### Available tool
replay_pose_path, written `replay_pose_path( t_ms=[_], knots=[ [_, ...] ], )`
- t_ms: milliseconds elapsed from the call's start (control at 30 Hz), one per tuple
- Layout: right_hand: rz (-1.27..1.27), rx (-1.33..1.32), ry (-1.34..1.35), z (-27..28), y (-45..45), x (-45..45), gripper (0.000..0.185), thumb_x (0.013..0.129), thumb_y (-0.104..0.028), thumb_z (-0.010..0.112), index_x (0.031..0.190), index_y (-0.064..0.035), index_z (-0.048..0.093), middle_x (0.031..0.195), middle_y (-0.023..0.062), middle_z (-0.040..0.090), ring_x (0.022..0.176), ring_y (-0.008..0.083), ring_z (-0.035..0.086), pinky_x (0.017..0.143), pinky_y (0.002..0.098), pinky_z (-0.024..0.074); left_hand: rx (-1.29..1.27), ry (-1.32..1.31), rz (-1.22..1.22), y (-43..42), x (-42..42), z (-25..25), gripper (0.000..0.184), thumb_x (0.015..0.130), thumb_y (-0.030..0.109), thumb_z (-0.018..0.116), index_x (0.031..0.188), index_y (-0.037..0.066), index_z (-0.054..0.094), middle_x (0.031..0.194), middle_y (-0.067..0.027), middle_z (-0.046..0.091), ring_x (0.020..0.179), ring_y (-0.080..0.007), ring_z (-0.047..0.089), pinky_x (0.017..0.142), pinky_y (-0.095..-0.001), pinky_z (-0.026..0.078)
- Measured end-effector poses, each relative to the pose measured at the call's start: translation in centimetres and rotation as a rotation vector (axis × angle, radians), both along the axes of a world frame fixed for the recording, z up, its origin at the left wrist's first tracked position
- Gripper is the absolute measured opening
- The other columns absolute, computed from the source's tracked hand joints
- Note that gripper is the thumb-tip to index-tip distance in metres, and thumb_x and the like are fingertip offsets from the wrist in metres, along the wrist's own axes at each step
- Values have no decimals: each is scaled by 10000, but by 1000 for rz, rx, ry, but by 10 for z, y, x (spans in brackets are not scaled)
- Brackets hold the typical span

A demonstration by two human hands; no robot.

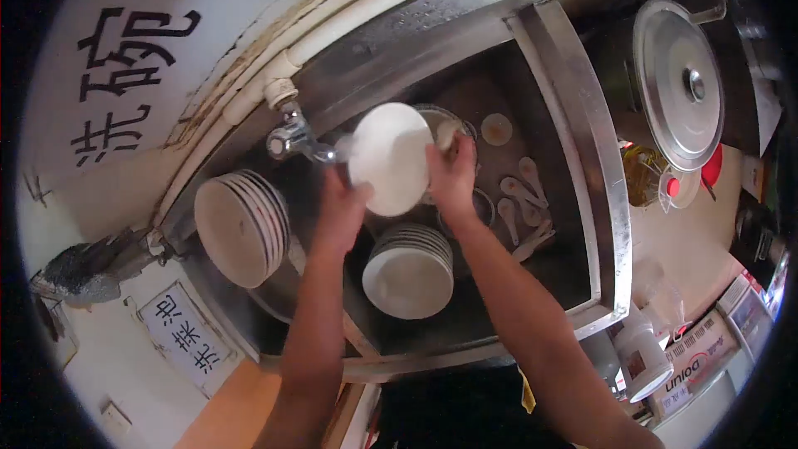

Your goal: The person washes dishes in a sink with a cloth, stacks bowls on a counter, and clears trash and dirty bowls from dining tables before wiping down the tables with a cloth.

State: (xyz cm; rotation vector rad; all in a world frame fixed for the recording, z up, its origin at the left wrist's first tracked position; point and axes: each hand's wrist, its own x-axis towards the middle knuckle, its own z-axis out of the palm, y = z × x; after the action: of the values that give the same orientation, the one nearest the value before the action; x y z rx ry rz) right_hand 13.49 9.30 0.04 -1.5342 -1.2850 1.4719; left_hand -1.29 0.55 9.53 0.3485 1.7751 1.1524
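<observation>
A white plate (389,160) is held up over the metal sink, its broad face turned towards the camera. My left hand (342,209) grips its lower left edge. My right hand (453,176) is at its right edge, with a small pale thing (449,133) at the fingertips that I cannot make out. Just left of the plate is the metal tap (293,140). Below it stands a stack of white bowls (408,283). Further left, a tilted stack of larger plates (235,231) leans near the sink's divider.
Several white spoons (522,199) and a small round dish (496,129) lie in the sink's right part. The raised metal rim (594,150) borders it. Beyond are a large lidded pot (677,87), an oil bottle (644,183) and a white bucket (647,366).
</observation>
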Motion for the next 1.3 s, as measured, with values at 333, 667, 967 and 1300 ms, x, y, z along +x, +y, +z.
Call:
replay_pose_path(
  t_ms=[333,667,967,1300],
  knots=[
    [1002,70,203,50,-14,-14,369,819,-35,628,1187,-66,624,1163,198,628,1115,402,589,942,488,475,-22,22,222,-6,-4,-20,580,951,311,678,1412,81,412,1341,-134,565,1220,-227,540,1014,-368,448],
    [638,199,-206,46,28,17,382,801,-37,657,1182,-24,634,1075,191,663,994,378,647,871,459,534,-82,971,-453,-76,50,127,463,840,44,630,1301,56,589,1189,-210,573,1108,-415,559,954,-471,488],
    [808,623,-200,65,32,-73,235,926,-210,660,1046,-8,666,1057,238,679,945,418,655,812,500,525,-163,730,576,-142,-23,221,411,914,133,600,1294,-26,587,1222,-148,634,1108,-238,603,985,-366,468],
    [976,539,-524,51,42,-52,238,888,-238,698,1016,-44,647,918,213,673,871,418,655,761,507,514,-220,732,443,-166,-115,153,408,961,169,634,1331,0,612,1109,-94,704,966,-166,648,866,-315,514]
  ],
)
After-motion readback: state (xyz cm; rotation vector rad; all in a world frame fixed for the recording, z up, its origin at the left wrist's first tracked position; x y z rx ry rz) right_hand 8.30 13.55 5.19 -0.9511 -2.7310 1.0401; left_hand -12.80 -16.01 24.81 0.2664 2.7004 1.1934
